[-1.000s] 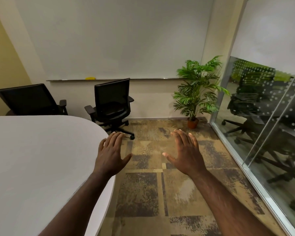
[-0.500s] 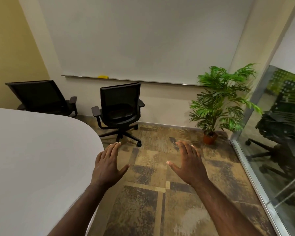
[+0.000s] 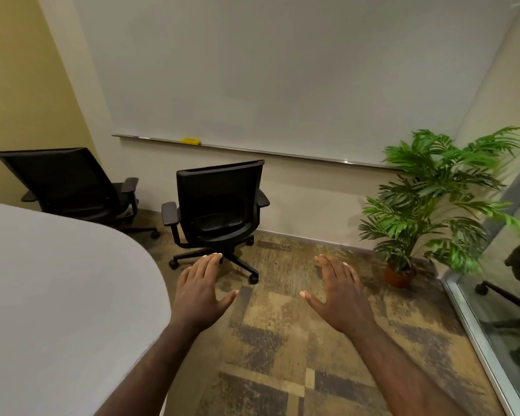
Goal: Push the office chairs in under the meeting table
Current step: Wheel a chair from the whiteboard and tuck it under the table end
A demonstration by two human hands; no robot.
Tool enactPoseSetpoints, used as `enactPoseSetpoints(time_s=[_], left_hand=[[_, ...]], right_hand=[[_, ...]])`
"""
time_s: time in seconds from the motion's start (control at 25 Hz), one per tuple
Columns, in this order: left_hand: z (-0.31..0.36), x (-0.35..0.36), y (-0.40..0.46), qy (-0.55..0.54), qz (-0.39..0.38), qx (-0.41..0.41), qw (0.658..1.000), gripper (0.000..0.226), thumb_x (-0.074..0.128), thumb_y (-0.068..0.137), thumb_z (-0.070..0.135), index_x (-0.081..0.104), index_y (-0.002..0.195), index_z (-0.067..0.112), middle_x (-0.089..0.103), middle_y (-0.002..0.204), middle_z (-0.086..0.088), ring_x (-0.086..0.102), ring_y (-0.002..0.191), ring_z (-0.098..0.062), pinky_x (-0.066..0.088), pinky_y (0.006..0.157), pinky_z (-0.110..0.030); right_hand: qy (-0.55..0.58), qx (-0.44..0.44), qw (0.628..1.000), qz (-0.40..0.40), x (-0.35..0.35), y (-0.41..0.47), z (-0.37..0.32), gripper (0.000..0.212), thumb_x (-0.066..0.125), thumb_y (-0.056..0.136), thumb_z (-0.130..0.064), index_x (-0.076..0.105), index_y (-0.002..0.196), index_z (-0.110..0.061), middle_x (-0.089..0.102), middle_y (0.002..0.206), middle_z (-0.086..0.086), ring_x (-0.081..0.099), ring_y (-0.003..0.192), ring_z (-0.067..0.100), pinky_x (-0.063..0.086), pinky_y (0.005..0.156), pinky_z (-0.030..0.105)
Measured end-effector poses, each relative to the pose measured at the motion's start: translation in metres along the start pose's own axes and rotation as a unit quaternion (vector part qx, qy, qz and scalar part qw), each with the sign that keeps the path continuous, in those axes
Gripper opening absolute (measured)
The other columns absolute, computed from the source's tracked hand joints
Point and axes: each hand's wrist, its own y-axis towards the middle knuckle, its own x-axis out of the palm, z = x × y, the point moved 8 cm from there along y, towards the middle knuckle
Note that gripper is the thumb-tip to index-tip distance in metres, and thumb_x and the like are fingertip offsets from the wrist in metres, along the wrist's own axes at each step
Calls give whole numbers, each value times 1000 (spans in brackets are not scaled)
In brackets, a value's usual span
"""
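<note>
my left hand (image 3: pixel 200 295) and right hand (image 3: pixel 341 298) hover palms down over the carpet (image 3: pixel 270 340), fingers spread flat, holding nothing. the white meeting table (image 3: pixel 57 295) curves in at nine o'clock. the nearer chair (image 3: pixel 218 211) stands at twelve, clear of the table, its back toward me. the second chair (image 3: pixel 69 184) sits at ten behind the table edge, maybe partly tucked. a potted plant (image 3: pixel 433 202) is at two, under the whiteboard (image 3: pixel 267 76).
</note>
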Motion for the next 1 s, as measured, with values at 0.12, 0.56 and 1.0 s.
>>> enactPoseSetpoints(time_s=[0.12, 0.56, 1.0], left_hand=[[-14, 13, 55, -1, -1, -4, 1000, 86, 57, 77, 64, 22, 146, 26, 31, 151, 1, 21, 140, -17, 16, 112, -42], [-71, 62, 232, 54, 21, -57, 997, 79, 54, 78, 65, 27, 143, 29, 39, 146, 3, 28, 136, -16, 19, 110, -41], [-108, 93, 357, 46, 48, -125, 990, 69, 60, 78, 59, 37, 136, 30, 48, 137, 6, 39, 128, -12, 36, 103, -38]], right_hand=[[14, 5, 1000, -4, 17, 56, 11, 79, 50, 83, -62, 24, 144, -19, 30, 150, 3, 25, 136, 22, 12, 114, 43], [61, -82, 995, 0, 90, 275, 42, 74, 54, 83, -58, 28, 141, -19, 34, 146, 3, 29, 133, 20, 15, 112, 39], [148, -192, 969, -41, 154, 449, 38, 66, 59, 83, -53, 34, 137, -23, 42, 140, 0, 38, 127, 19, 28, 107, 40]])
